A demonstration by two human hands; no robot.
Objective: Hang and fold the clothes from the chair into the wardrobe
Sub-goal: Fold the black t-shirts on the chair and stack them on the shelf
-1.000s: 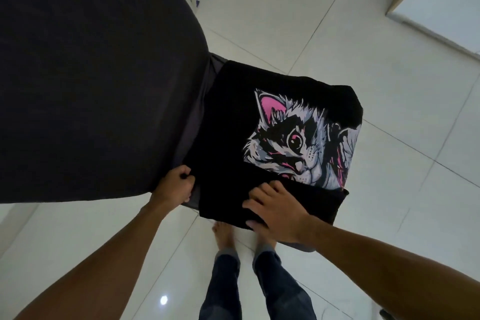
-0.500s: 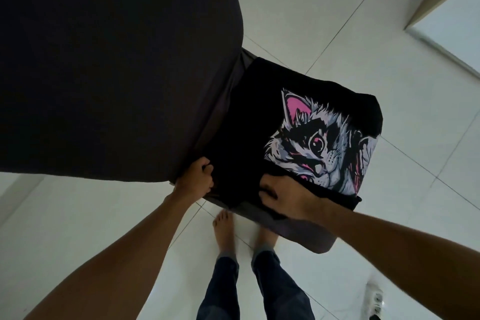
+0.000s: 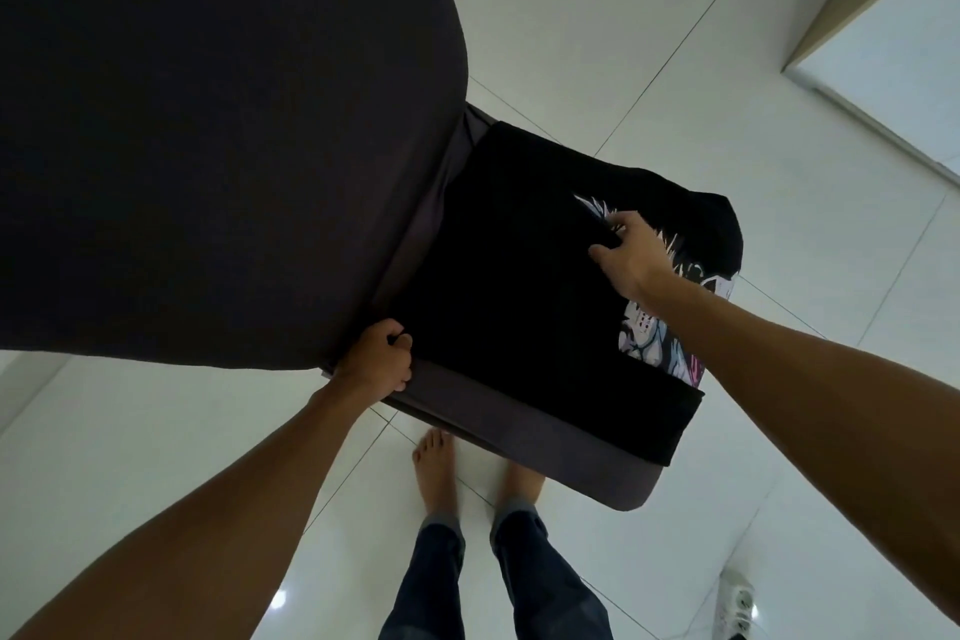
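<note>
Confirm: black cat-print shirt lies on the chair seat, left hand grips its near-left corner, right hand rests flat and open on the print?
Not quite. In the head view the right hand pinches a fold of the black shirt rather than lying flat. The rest holds: shirt on the chair seat, left hand gripping the near-left corner.

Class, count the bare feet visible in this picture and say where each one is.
2. One foot stands on the tiled floor below the chair seat; the other foot is beside it, toes hidden under the seat.
</note>
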